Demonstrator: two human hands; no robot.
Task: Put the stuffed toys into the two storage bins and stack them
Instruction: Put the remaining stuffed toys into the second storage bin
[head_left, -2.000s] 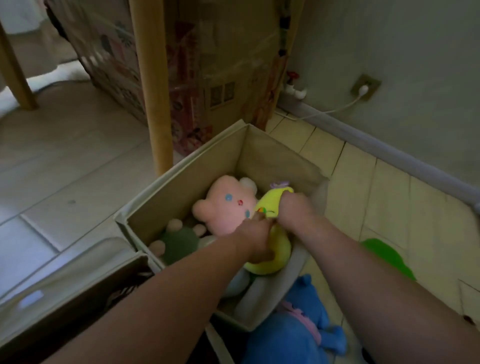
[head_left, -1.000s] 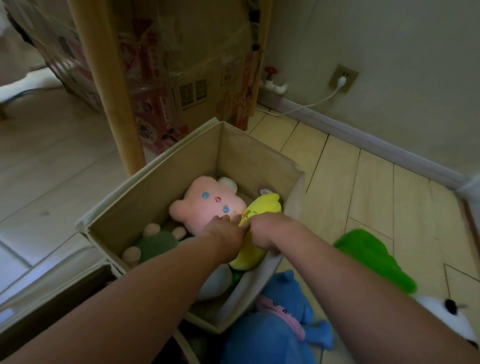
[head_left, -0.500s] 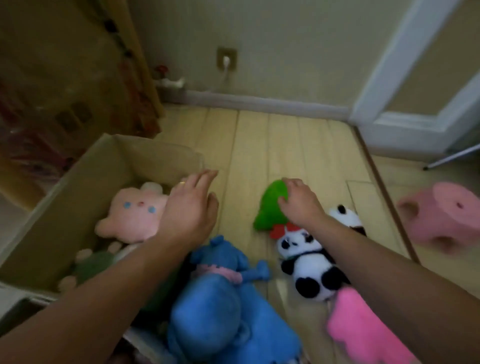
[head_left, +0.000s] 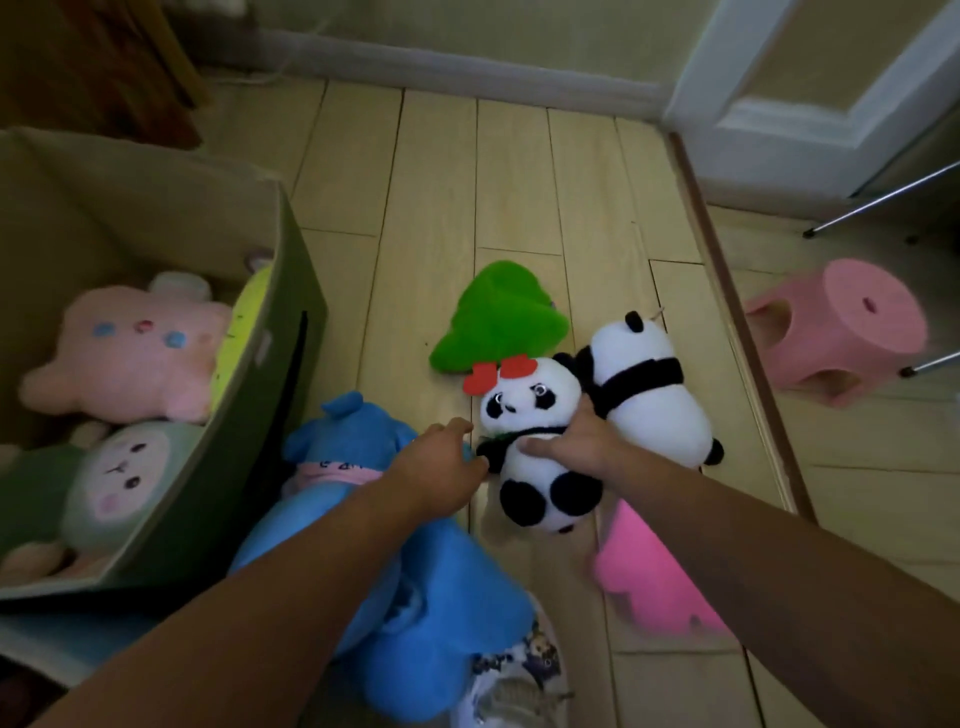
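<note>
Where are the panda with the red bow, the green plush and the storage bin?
panda with the red bow (head_left: 535, 405), head view, on its white face.
green plush (head_left: 496, 317), head view, middle of its body on the floor.
storage bin (head_left: 270, 338), head view, on its right-hand wall.

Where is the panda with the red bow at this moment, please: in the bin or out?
Out. The panda with the red bow lies on the floor, gripped by the right hand, right of the storage bin.

Both hands reach forward: right hand (head_left: 576, 441) curled in a grip, left hand (head_left: 439, 467) loosely extended alongside
</note>
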